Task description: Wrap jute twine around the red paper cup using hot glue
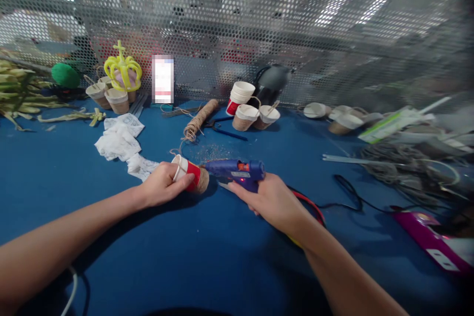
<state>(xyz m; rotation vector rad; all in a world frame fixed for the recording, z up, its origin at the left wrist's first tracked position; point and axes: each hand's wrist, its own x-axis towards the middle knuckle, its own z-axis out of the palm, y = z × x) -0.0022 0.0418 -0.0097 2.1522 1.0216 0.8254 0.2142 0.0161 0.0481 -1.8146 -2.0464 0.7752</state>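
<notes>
My left hand is closed round a red paper cup lying on its side, its lower part wrapped in brown twine. My right hand grips a blue glue gun whose nozzle touches the twine-wrapped end of the cup. Both rest just above the blue table. A strand of twine runs from the cup back toward a twine spool.
White lace scraps lie left of the cup. Twine-wrapped cups and a stack of cups stand behind. A yellow crown and more cups sit at back left. Cables and a red cord trail right. A perforated metal screen closes the back.
</notes>
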